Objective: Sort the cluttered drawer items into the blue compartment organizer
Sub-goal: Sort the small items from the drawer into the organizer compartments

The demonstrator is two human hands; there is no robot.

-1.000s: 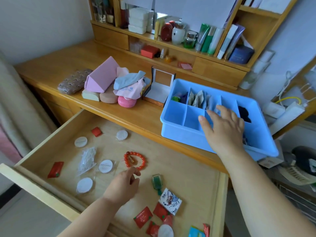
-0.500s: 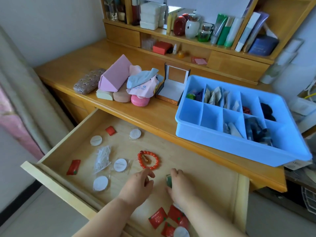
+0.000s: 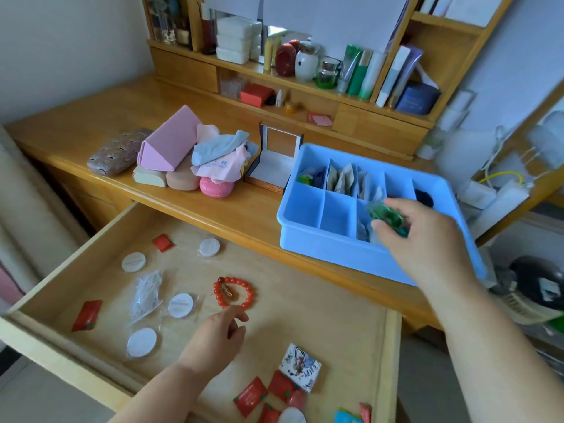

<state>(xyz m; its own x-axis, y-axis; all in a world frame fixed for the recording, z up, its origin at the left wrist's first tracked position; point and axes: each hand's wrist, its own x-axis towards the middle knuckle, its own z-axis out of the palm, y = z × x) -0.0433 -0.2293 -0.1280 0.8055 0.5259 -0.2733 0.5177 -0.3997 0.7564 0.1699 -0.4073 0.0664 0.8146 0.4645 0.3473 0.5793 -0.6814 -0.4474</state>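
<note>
Right hand: the right hand (image 3: 427,239) is over the organizer's near row, fingers and thumb pinching a green packet (image 3: 386,216).
Green packet: blurred; its long axis seems to run from upper left to lower right, the upper-left end sticking out past the fingers. No print readable.
Left hand: the left hand (image 3: 213,340) hovers low in the drawer just below the bracelet, fingers loosely curled and holding nothing; whether a fingertip touches the beads I cannot tell.
Organizer: the blue organizer (image 3: 317,244) sits on the desk (image 3: 244,215) above the drawer's right half. Far compartments hold green and purple bits, upright pale sachets and something black; the near compartment under the packet holds grey sachets.
Drawer: the open drawer (image 3: 335,315) holds a red bead bracelet (image 3: 233,293) lying flat with an amber charm inside its ring, white round pads (image 3: 180,305) in clear wraps, a clear bag (image 3: 146,296), red sachets (image 3: 87,315) scattered and clustered at the near edge, and a white packet (image 3: 300,367) with Chinese writing too small to read.
Desk clutter: a pink triangular case (image 3: 164,145), a patterned case (image 3: 117,151), folded cloths (image 3: 222,157) with faint unreadable print, and an open box (image 3: 274,160) just left of the organizer.
In the way: nothing lies between the packet and the compartments beneath it.
</note>
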